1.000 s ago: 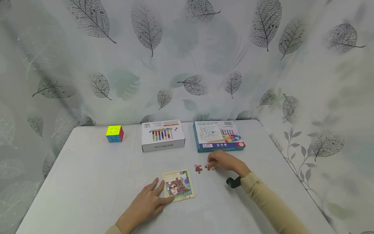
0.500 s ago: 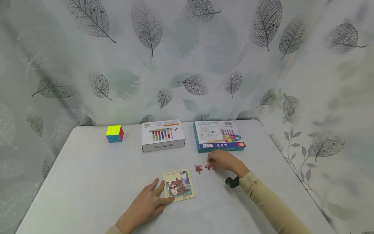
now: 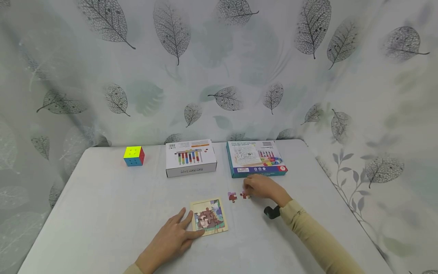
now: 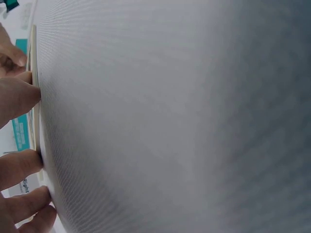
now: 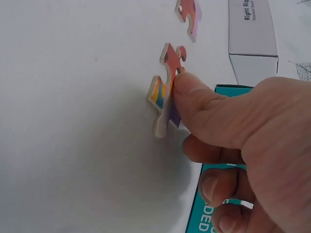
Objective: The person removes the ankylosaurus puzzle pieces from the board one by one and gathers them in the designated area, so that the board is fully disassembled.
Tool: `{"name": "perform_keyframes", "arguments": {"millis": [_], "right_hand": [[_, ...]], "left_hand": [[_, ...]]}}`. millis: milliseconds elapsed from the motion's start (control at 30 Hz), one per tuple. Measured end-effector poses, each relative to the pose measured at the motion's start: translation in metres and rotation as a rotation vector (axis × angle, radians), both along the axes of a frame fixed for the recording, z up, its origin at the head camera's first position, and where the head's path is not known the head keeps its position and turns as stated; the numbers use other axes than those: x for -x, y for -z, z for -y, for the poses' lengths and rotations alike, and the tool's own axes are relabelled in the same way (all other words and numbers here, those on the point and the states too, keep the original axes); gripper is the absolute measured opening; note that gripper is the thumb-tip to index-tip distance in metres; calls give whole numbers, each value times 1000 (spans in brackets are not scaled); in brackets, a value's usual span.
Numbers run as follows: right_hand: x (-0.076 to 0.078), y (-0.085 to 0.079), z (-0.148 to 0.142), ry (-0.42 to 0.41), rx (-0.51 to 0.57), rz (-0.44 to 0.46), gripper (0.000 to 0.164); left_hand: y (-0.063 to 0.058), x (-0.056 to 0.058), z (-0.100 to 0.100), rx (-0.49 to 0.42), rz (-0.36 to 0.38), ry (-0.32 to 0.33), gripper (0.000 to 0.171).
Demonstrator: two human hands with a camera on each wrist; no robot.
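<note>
A square wooden tray puzzle (image 3: 209, 217), partly filled with interlocking brown and coloured pieces, lies on the table. My left hand (image 3: 172, 238) rests against it, fingers spread along its left side and thumb at the near edge. In the left wrist view, fingertips (image 4: 29, 162) touch the tray's thin edge. Farther right, my right hand (image 3: 261, 186) pinches a puzzle piece (image 5: 163, 99) with yellow and blue stripes between thumb and curled fingers. A red part (image 5: 171, 58) sticks out beyond the thumb, which covers some of it. Another loose puzzle piece (image 3: 232, 196) lies left of that hand.
Behind the hands stand a white box (image 3: 191, 158) with a bead picture and a teal-edged box (image 3: 256, 159), close beyond the right hand. A colourful cube (image 3: 134, 156) sits at the back left. A black device (image 3: 272, 212) is at the right wrist. A leaf-patterned curtain (image 3: 219, 76) hangs behind.
The right hand stays at the same spot, its wrist shifting very slightly left. The left hand, the tray and the other loose piece hold their places.
</note>
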State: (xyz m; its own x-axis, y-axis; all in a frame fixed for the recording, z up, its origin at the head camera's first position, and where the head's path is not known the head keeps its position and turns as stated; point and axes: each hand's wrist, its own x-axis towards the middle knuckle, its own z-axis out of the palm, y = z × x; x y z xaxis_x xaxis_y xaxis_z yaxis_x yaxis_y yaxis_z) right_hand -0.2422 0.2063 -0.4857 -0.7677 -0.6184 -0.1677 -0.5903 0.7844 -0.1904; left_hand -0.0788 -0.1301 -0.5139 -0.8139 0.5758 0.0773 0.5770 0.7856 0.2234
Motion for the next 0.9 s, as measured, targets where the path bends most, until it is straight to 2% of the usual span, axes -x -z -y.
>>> {"name": "perform_keyframes", "arguments": {"millis": [133, 267, 567, 900], "right_hand": [[-4, -4, 7, -26, -6, -19, 10], [-10, -10, 18, -88, 15, -30, 11], [-16, -24, 44, -119, 30, 63, 11], [-20, -20, 76, -299, -48, 56, 25]], "left_hand": [[-1, 0, 1, -3, -6, 0, 37], [-1, 0, 2, -11, -33, 6, 37], [1, 0, 1, -12, -25, 12, 36], [-2, 0, 0, 10, -12, 6, 36]]}}
